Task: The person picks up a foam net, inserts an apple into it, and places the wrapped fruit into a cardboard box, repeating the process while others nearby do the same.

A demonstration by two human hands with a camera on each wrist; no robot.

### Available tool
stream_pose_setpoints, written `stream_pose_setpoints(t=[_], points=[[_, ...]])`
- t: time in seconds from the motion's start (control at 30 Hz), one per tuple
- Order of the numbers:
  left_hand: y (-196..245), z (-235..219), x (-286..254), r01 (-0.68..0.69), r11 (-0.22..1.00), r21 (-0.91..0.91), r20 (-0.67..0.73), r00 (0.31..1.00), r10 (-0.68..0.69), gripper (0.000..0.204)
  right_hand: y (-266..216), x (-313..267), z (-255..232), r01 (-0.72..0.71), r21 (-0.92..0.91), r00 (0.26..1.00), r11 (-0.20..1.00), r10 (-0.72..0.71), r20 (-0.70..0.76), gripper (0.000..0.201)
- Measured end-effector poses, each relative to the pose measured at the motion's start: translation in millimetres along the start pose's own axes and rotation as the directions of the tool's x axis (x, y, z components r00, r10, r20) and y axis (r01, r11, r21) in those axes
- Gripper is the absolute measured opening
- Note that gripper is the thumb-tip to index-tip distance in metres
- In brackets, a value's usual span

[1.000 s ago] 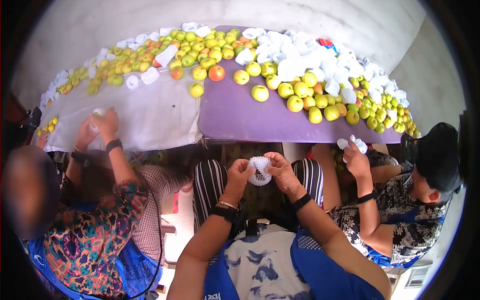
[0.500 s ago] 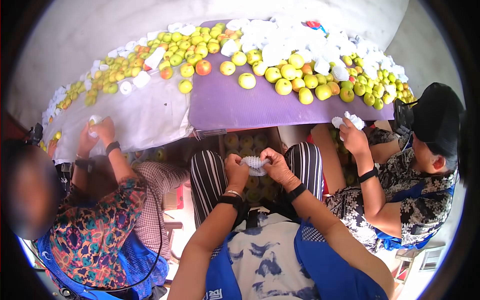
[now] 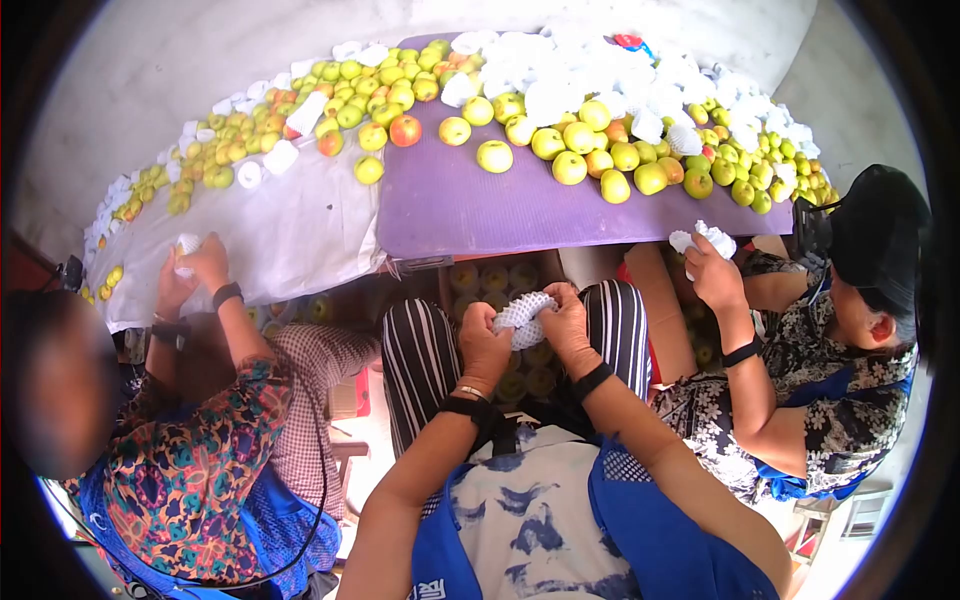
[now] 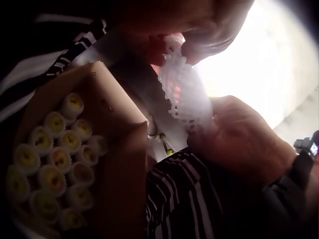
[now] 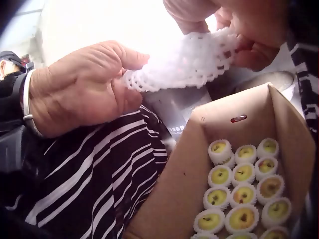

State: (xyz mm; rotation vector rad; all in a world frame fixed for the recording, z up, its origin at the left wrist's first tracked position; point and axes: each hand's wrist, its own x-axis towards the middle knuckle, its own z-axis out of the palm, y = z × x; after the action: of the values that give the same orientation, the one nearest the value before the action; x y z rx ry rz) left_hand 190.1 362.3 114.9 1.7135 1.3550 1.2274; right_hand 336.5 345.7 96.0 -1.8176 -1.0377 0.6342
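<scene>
Left hand (image 3: 485,345) and right hand (image 3: 569,332): each pinching one end of white foam net (image 3: 523,319), between striped knees. Below: cardboard box (image 5: 169,189), netted apples (image 5: 243,173) in rows. Beyond: tabletop (image 3: 450,212), loose apples (image 3: 494,156), heaped nets (image 3: 550,95).

The net (image 3: 524,319) is white foam in an open lattice, with scalloped edges. Its form is elongated and soft, with the mesh openings visible along the margin. It is suspended between the left hand (image 3: 487,346) and the right hand (image 3: 569,328), gripped at opposite ends. In the head view it sits at a tilt, right end higher, above the open box (image 5: 172,194) and between the knees (image 3: 418,350).
</scene>
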Motion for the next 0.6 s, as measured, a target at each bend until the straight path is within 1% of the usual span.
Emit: stream_pose_setpoints(t=[0.03, 0.07, 0.1, 0.17, 0.2, 0.27, 0.3, 0.37, 0.4, 0.43, 0.47, 0.5, 0.53, 0.57, 0.6], points=[[-1.4, 0.8, -1.0, -0.067, 0.997, 0.024, 0.040, 0.997, 0.066, 0.027, 1.4, 1.8, 0.3, -0.041, 0.089, 0.998, 0.995, 0.045, -0.042, 0.024], [-3.4, 2.3, -0.9, -0.078, 0.996, 0.037, 0.006, 0.997, 0.078, 0.026, 2.2, 2.6, 0.2, -0.041, 0.094, 0.994, 0.995, 0.050, -0.094, 0.016], [-6.6, 2.3, -0.8, -0.076, 0.996, 0.038, 0.005, 0.997, 0.076, 0.026, 4.6, 3.2, 0.0, -0.042, 0.094, 0.994, 0.995, 0.051, -0.092, 0.016], [-11.2, 1.3, -0.2, 0.092, 0.996, 0.013, -0.041, 0.995, -0.092, 0.024, 7.1, 4.1, -0.2, -0.054, 0.071, 0.993, 0.996, 0.060, -0.099, 0.012], [-13.2, 1.0, 0.1, 0.093, 0.996, 0.013, -0.043, 0.995, -0.093, 0.024, 8.3, 3.3, 0.4, -0.053, 0.071, 0.993, 0.996, 0.060, -0.097, 0.012], [-12.8, -0.4, 2.1, 0.064, 0.997, -0.041, -0.090, 0.994, -0.067, 0.023, 3.3, -0.5, -0.4, 0.036, 0.160, 0.997, 0.987, -0.024, -0.073, 0.013], [-12.4, -0.6, 2.6, 0.063, 0.997, -0.042, -0.090, 0.994, -0.067, 0.023, 6.7, 0.4, 1.0, 0.036, 0.159, 0.997, 0.987, -0.025, -0.074, 0.013], [-9.6, -1.0, 3.1, 0.070, 0.994, -0.087, -0.125, 0.989, -0.080, 0.024, 7.9, 1.7, 2.6, -0.014, 0.217, 1.000, 0.976, 0.012, 0.011, 0.021], [-8.3, -1.4, 3.2, 0.071, 0.994, -0.086, -0.124, 0.989, -0.082, 0.024, 8.8, 0.2, 2.8, -0.016, 0.217, 1.000, 0.976, 0.014, 0.011, 0.021], [-7.4, -2.1, 3.4, 0.096, 0.991, -0.089, -0.112, 0.988, -0.106, 0.023, -8.8, -5.5, 0.0, 0.115, 0.095, 0.993, 0.989, -0.112, -0.036, 0.028], [-7.1, -2.7, 3.5, 0.121, 0.988, -0.092, -0.100, 0.986, -0.130, 0.022, -24.2, -10.3, -3.8, 0.239, -0.032, 0.968, 0.970, -0.241, -0.067, 0.035], [-8.5, -2.2, 3.2, 0.122, 0.988, -0.092, -0.101, 0.986, -0.131, 0.022, -35.9, -13.0, -8.6, 0.239, -0.031, 0.968, 0.970, -0.241, -0.066, 0.035], [-9.4, -1.4, 3.2, 0.124, 0.987, -0.099, -0.108, 0.985, -0.135, 0.020, -46.6, -14.8, -13.2, 0.428, -0.142, 0.899, 0.892, -0.437, -0.037, 0.041], [-10.2, -0.9, 3.3, 0.126, 0.986, -0.105, -0.116, 0.984, -0.138, 0.018, -51.5, -15.4, -15.1, 0.595, -0.243, 0.792, 0.766, -0.610, 0.014, 0.047], [-11.1, -0.6, 2.9, 0.126, 0.986, -0.105, -0.116, 0.984, -0.138, 0.018, -50.6, -15.1, -14.4, 0.629, -0.229, 0.769, 0.743, -0.637, 0.047, 0.051]])
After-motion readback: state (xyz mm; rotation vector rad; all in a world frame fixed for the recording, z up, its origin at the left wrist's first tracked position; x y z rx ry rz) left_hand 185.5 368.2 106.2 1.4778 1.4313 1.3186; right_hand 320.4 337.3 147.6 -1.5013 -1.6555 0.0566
